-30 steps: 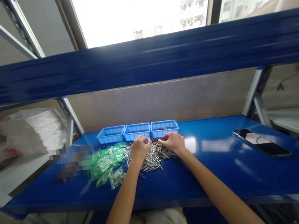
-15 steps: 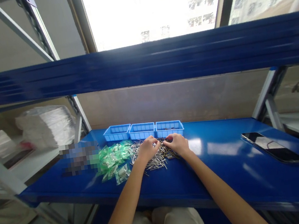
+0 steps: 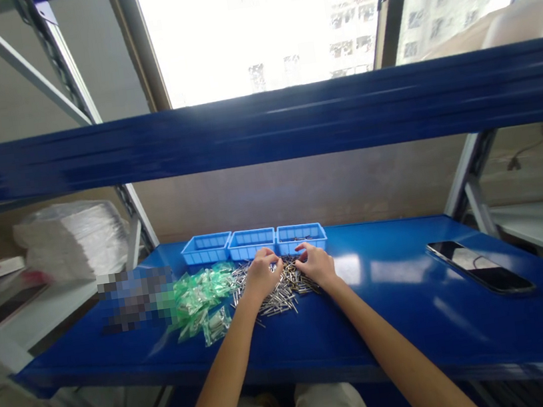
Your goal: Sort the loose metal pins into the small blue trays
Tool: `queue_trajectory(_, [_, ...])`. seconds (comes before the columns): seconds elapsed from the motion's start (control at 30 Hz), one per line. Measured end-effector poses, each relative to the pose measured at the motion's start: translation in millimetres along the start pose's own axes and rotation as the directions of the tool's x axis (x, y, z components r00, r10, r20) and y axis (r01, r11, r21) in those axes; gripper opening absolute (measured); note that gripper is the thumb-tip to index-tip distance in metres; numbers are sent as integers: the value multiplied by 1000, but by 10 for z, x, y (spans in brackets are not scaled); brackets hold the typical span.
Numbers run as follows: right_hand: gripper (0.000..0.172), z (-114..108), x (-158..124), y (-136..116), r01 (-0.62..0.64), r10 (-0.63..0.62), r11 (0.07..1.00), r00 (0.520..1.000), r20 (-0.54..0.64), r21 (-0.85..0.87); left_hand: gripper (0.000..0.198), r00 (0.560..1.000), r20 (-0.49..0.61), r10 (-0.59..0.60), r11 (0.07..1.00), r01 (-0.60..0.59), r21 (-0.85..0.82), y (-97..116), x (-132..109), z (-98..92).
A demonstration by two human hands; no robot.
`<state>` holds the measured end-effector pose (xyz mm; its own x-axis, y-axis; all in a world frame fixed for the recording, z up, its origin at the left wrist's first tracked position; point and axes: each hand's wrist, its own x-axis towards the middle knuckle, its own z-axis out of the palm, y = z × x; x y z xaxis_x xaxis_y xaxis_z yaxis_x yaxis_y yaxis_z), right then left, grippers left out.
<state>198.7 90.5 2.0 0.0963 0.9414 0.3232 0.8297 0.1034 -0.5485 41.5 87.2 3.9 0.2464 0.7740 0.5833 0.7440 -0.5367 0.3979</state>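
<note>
Both my hands are at a pile of small metal pins (image 3: pixel 278 301) on the blue table. My left hand (image 3: pixel 262 274) is over the pile's upper middle, thumb and fingertips curled close together; anything between them is too small to make out. At the pile's right side, my right hand (image 3: pixel 316 264) has its thumb and forefinger apart, with nothing visible between them. Three blue trays stand in a row behind: the left tray (image 3: pixel 206 248), the middle tray (image 3: pixel 251 244) and the right tray (image 3: pixel 301 238), which holds a few dark pins.
Green-tinted plastic bags (image 3: pixel 198 298) lie left of the pile. A phone (image 3: pixel 480 266) rests on the right side of the table (image 3: pixel 399 320). A blue shelf beam (image 3: pixel 261 127) crosses above. At the far left are a wrapped stack (image 3: pixel 75 241) and another person's hand.
The view has shifted a little. My right thumb and forefinger have moved apart. Another person's hand has appeared at the left edge.
</note>
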Motion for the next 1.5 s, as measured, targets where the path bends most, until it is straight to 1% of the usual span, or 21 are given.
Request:
queue_trajectory(0.1, [25, 5, -3, -1, -14, 14, 1000, 1000, 13, 28, 22, 999, -33, -6, 1000, 6, 2, -23, 15, 4])
queue_trajectory(0.23, [23, 11, 5, 3, -28, 28, 993, 1000, 5, 113, 21, 999, -39, -28, 1000, 28, 1, -50, 18, 16])
queue_trajectory(0.33, [23, 32, 42, 30, -32, 34, 974, 999, -6, 224, 22, 1000, -9, -21, 1000, 21, -20, -47, 4, 13])
queue_trajectory(0.47, [25, 92, 121, 85, -15, 30, 914, 999, -31, 405, 28, 999, 47, -16, 999, 18, -37, -27, -11, 1])
queue_trajectory(0.6, [26, 114, 157, 70, -21, 57, 831, 997, -46, 556, 31, 998, 52, -24, 999, 25, -21, -16, -5, -4])
queue_trajectory(0.67, [29, 97, 149, 27, -67, 81, 759, 997, 7, 648, 30, 998, 48, -28, 999, 29, -20, -8, 0, -11])
queue_trajectory(0.77, [32, 61, 121, -39, -150, 108, 622, 989, 106, 768, 26, 998, 47, -49, 998, 51, -30, 16, 7, -32])
queue_trajectory(0.87, [32, 40, 96, -76, -190, 117, 528, 982, 150, 828, 20, 996, 49, -72, 995, 75, -59, 36, 13, -52])
queue_trajectory(1.0, [31, 31, 76, -92, -236, 131, 464, 972, 197, 854, 17, 997, 27, -72, 991, 75, -111, 11, 21, -42])
queue_trajectory(1.1, [30, 21, 69, -94, -261, 137, 446, 965, 223, 856, 18, 997, -6, -82, 988, 81, -133, -31, 25, -21])
queue_trajectory(1.27, [33, 0, 48, -89, -298, 126, 465, 954, 270, 834, 17, 992, -48, -116, 989, 111, -98, -60, 22, -17])
queue_trajectory(1.33, [34, -3, 29, -97, -299, 112, 476, 953, 280, 827, 15, 994, -27, -111, 992, 109, -61, -61, 14, -17])
queue_trajectory(1.5, [34, 26, -12, -136, -292, 64, 508, 951, 303, 810, 13, 998, 45, -42, 999, 42, 9, -86, -8, 7])
